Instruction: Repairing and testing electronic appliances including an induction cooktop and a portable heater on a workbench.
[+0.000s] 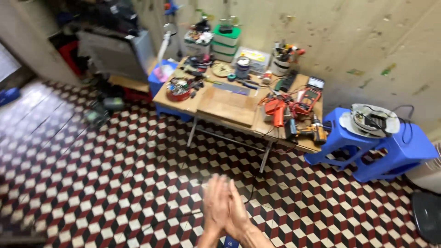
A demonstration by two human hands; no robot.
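— From where you stand, what are the hands doing?

— The left hand [215,206] and the right hand [236,211] are pressed palm to palm low in the view, over the patterned tile floor [92,183]. The fingers [220,186] lie flat and together, holding nothing. They look a little blurred.

— And what is nearest to them?

— The wooden desk [229,110], well apart from the fingers, up beyond them on its metal legs. A thin black cable [251,193] trails on the floor just beside the right hand.

— Go along the desk for me, left to right.

— At the left edge sits a round red dish [178,89] full of small dark parts; I can't tell what they are. Toward the back edge stands a dark tin [242,66], and behind it, against the wall, stacked white and green boxes [226,43]. Further right at the back, a white tub [280,64] holds hand tools standing upright. Near the right front corner lies an orange power tool [277,110], next to a red meter [308,98], and at the front right edge a yellow and black drill [312,131].

— Anything past the desk?

— A blue plastic stool [340,138] just beside its right end, with a round white fitting [372,120] and a black lead resting on top.
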